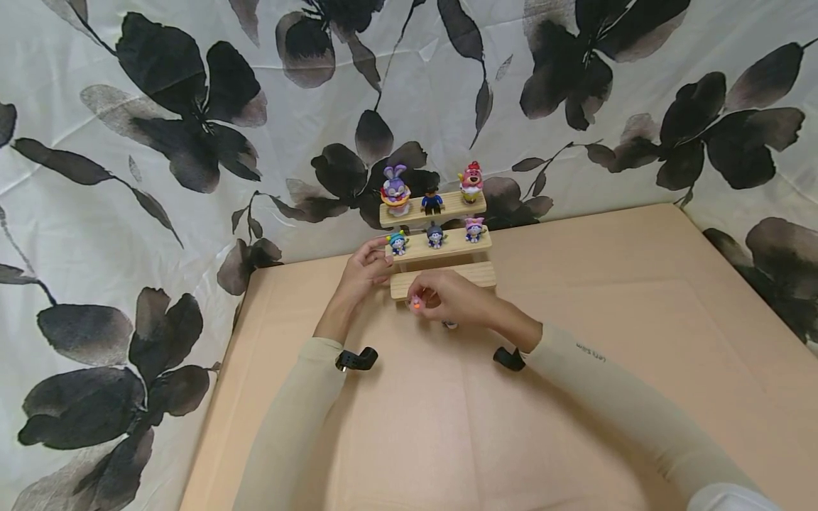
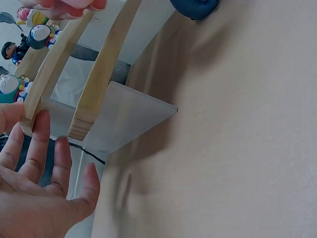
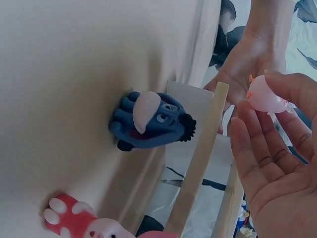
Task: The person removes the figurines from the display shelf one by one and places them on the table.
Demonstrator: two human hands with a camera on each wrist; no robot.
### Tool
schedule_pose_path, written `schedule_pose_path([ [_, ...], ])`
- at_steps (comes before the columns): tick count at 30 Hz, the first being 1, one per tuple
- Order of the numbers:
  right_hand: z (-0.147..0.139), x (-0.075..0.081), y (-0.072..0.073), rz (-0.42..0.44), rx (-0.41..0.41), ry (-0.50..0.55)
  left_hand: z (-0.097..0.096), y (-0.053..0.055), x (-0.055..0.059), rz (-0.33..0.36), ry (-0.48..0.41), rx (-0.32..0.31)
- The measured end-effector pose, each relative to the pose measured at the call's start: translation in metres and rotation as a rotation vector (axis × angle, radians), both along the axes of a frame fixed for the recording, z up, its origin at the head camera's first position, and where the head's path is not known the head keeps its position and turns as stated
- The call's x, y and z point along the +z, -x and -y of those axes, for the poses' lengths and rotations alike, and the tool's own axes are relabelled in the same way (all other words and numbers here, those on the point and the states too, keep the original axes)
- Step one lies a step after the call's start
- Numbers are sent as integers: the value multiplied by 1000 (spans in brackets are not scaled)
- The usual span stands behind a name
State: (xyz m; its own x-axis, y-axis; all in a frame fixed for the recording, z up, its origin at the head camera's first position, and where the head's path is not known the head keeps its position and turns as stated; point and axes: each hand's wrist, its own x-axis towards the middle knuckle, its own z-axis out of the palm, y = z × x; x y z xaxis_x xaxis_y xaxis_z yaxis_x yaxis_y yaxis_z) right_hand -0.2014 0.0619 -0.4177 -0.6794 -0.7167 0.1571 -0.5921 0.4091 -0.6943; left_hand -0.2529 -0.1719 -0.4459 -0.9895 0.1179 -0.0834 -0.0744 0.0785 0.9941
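A three-tier wooden display shelf (image 1: 482, 274) stands at the back of the table. My left hand (image 1: 361, 278) holds the left end of its middle tier, fingertips (image 2: 41, 121) against the wood. In front of the lowest tier, my right hand (image 1: 456, 298) pinches a small rounded pink figurine (image 3: 267, 94) with orange parts between thumb and fingers. Under this hand, a blue donkey figurine (image 3: 153, 121) stands on the table, mostly hidden in the head view. Beside it is a pink pig figurine (image 3: 79, 218), partly cut off in the right wrist view.
On the top tier stand a purple rabbit figurine (image 1: 396, 191), a dark-capped figure (image 1: 432, 201) and a pink bear figurine (image 1: 471, 183). Three small figurines, one with a pink hat (image 1: 474, 229), line the middle tier. A flowered cloth (image 1: 409, 64) hangs behind the table (image 1: 575, 298).
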Motion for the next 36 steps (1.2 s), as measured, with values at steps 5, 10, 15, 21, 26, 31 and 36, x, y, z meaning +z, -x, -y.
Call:
schedule_pose_path([
  [5, 1, -1, 0, -19, 4, -32, -1, 1, 0, -2, 0, 4],
  [10, 2, -4, 1, 3, 6, -59, -1, 2, 0, -5, 12, 8],
  [15, 4, -7, 1, 32, 22, -70, -2, 2, -1, -3, 10, 11],
  [21, 6, -11, 0, 31, 32, -69, -2, 1, -1, 3, 0, 17],
  [26, 8, -13, -1, 31, 31, -88, -2, 3, -2, 9, 0, 17],
  [31, 9, -15, -1, -18, 27, -140, -2, 3, -2, 16, -2, 16],
  [36, 11, -19, -1, -45, 16, -200, -1, 3, -2, 12, 10, 14],
])
